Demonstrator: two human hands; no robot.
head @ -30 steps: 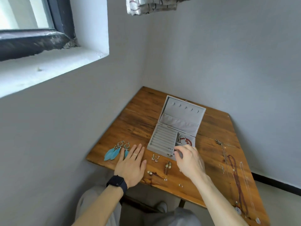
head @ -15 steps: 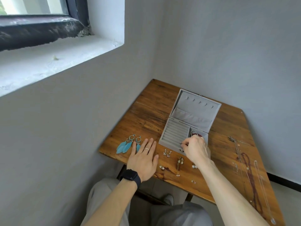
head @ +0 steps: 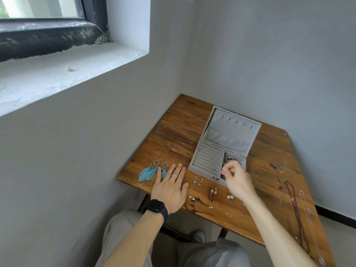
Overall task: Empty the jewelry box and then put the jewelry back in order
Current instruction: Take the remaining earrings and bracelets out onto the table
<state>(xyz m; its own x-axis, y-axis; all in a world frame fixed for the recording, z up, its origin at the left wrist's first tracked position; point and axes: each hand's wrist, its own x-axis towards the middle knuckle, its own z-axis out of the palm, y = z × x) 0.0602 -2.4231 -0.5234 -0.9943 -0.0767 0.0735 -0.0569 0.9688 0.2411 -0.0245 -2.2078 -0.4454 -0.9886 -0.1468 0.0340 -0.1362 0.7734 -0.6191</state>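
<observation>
Hovering over the right compartments of the open jewelry box [head: 208, 158], the right hand [head: 238, 180] curls, fingertips pinched together; the left hand [head: 169, 187] lies flat on the surface [head: 183, 132] just beside blue feather earrings [head: 152, 171].

Wooden table [head: 183, 132] with jewelry box [head: 209, 158], earrings [head: 149, 173], necklaces [head: 297, 218]

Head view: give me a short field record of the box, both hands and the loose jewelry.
box: open, lid tilted back; bracelet in right compartment
left hand: flat on table, beside feather earrings
right hand: fingers curled over box's front right corner; whether they pinch anything is unclear
loose: small earrings near front edge, necklaces at right
</observation>
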